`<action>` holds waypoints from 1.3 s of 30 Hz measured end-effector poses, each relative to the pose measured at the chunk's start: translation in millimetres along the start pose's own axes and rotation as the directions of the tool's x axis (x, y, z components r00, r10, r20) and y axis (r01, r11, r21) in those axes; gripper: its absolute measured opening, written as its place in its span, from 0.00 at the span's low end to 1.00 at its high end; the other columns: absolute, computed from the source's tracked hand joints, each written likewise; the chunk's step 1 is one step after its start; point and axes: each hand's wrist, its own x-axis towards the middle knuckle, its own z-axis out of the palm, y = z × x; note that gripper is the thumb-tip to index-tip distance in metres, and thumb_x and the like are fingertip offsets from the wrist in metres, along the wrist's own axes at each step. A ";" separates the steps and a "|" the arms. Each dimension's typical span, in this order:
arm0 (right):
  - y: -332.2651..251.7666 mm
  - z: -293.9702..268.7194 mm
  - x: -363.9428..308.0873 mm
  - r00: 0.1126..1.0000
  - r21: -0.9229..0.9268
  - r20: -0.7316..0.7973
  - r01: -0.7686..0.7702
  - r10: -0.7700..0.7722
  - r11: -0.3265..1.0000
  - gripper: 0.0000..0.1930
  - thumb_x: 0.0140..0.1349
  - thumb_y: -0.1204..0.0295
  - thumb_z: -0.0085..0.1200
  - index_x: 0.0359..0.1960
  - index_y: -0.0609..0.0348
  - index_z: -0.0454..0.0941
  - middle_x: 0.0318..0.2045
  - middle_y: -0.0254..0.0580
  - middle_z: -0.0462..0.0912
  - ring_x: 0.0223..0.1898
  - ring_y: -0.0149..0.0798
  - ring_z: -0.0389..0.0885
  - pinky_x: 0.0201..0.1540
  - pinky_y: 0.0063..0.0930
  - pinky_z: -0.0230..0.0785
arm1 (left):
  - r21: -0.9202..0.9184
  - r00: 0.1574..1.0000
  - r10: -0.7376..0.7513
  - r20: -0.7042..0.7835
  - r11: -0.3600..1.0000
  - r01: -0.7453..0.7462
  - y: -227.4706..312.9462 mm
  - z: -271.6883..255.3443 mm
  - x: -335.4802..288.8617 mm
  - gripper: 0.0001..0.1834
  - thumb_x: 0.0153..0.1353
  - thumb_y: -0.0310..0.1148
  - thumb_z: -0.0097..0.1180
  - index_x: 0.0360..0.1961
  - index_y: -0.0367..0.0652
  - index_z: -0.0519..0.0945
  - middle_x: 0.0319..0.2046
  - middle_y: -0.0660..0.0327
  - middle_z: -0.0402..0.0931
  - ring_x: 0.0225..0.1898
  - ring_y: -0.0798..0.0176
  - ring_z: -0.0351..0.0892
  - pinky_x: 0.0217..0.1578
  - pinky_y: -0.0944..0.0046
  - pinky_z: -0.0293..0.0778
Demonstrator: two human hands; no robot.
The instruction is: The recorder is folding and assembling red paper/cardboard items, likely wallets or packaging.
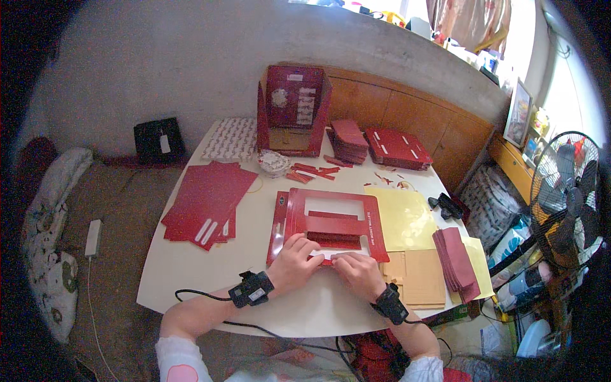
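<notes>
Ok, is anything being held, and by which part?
The left hand and right hand are at the near edge of the red windowed card; whether they grip or just press it can't be told.

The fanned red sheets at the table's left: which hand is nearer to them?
Left. The left hand is at the near edge of the red frame, right of the sheets; the right hand is farther right, along that edge.

Black fan (574,204) at right — white power strip (93,238) at left.
</notes>
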 end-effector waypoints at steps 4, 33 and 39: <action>-1.2 -1.2 0.4 1.000 -0.019 -0.011 0.015 -0.015 1.000 0.07 0.52 0.73 0.52 0.34 0.57 0.75 0.35 0.36 0.82 0.35 0.37 0.83 0.33 0.30 0.78 | 0.088 0.998 0.047 -0.047 0.995 -0.042 1.5 -0.4 -1.9 0.08 0.46 0.29 0.55 0.30 0.42 0.80 0.26 0.64 0.73 0.36 0.62 0.74 0.55 0.51 0.66; -6.1 -3.3 4.3 0.992 0.004 -0.103 0.071 -0.070 0.997 0.10 0.51 0.76 0.52 0.36 0.63 0.78 0.38 0.46 0.83 0.39 0.44 0.83 0.41 0.33 0.78 | 0.211 0.971 0.239 -0.001 0.949 -0.233 2.8 -25.2 6.1 0.14 0.45 0.29 0.55 0.34 0.35 0.80 0.34 0.59 0.78 0.43 0.61 0.77 0.53 0.53 0.69; -4.5 -0.3 4.0 0.988 0.004 -0.106 0.113 -0.112 0.994 0.12 0.50 0.75 0.52 0.37 0.63 0.77 0.40 0.46 0.82 0.41 0.41 0.83 0.43 0.32 0.79 | 0.194 0.959 0.284 0.017 0.940 -0.282 -2.5 -25.9 0.7 0.15 0.46 0.28 0.55 0.36 0.34 0.80 0.36 0.56 0.79 0.42 0.59 0.79 0.49 0.56 0.73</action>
